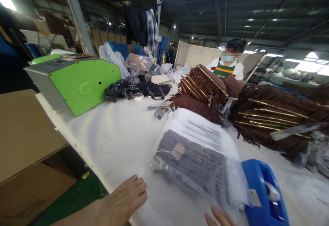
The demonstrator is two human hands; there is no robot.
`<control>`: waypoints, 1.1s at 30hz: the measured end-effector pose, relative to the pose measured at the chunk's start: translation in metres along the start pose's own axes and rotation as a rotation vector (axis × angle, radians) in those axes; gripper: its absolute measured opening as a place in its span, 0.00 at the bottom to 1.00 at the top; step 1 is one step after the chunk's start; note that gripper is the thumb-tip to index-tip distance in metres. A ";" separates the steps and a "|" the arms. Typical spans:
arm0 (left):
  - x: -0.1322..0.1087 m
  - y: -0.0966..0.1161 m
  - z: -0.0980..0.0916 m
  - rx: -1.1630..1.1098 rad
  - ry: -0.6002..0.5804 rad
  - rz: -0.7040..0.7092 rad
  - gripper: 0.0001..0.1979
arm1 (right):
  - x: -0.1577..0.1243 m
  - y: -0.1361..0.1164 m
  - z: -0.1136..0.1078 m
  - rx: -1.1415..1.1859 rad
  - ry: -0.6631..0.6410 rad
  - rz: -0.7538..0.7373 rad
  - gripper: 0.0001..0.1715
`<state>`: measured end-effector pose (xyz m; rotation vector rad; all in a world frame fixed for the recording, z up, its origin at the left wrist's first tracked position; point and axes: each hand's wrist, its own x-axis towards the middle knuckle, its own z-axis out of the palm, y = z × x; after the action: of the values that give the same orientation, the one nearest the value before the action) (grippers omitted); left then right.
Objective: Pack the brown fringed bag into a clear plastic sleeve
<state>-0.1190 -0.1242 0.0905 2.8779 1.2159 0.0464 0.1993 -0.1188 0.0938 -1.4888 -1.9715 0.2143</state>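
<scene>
A clear plastic bag (190, 161) with printed text lies on the white table (115, 133) in front of me. Inside it is a folded grey garment with a small beige tag. My left hand (125, 198) rests flat at the table's near edge, fingers stretched and together, touching the bag's left corner. Only the fingertips of my right hand (218, 218) show at the bottom edge, lying flat on the bag's near side. A blue tape dispenser (264, 195) stands just right of the bag.
Piles of brown fringed pieces with gold stripes (269, 116) fill the right and middle of the table. A green and grey machine (77, 82) sits at the back left, with dark bags (154, 89) beside it. Cardboard boxes (23, 133) stand left of the table. A co-worker (227, 66) sits across.
</scene>
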 end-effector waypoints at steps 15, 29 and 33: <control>0.115 -0.012 0.014 -0.004 0.274 -0.034 0.29 | 0.035 0.005 0.072 -0.660 0.154 -0.641 0.26; 0.090 -0.043 0.018 0.070 0.202 0.230 0.29 | 0.014 0.036 0.028 -0.569 0.020 -0.635 0.26; 0.061 -0.054 0.008 0.114 0.218 0.526 0.23 | -0.014 0.048 -0.003 -0.541 -0.074 -0.866 0.22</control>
<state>-0.1154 -0.0428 0.0824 3.2745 0.4529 0.3116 0.2417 -0.1162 0.0671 -0.7631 -2.6622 -0.6864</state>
